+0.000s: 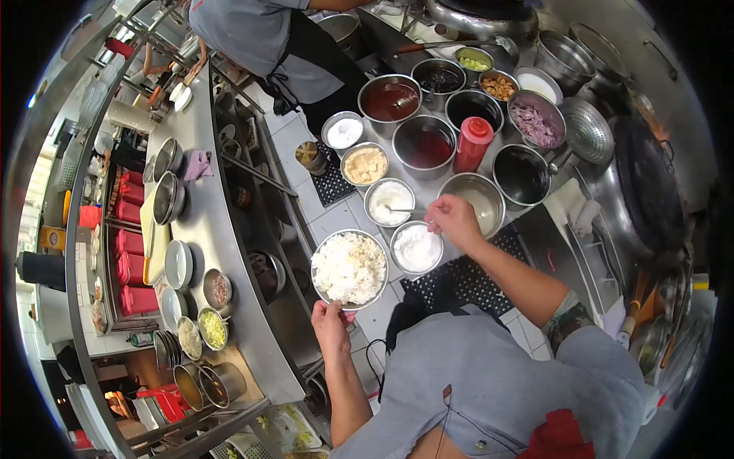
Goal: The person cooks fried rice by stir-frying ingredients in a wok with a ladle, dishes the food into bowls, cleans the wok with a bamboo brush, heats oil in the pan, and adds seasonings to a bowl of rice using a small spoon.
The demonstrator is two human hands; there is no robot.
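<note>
My left hand (332, 327) grips the near rim of a metal bowl of white rice (349, 268), with a whiter patch on top. My right hand (454, 222) has its fingers closed at the handle end of a spoon (405, 210). The spoon's other end rests in a bowl of white powder or paste (388, 200). Just below my right fingers sits another bowl of white granules (417, 246). Beside them are a pot of clear liquid (482, 200), a bowl of pale yellowish food (365, 164) and a red squeeze bottle (473, 145).
Pots of dark and red sauces (390, 101), a bowl of sliced onions (537, 121) and a perforated ladle (590, 139) crowd the station. Large woks (638, 183) stand at right. A steel counter (252, 306) with several bowls runs along the left. Another person (252, 38) stands ahead.
</note>
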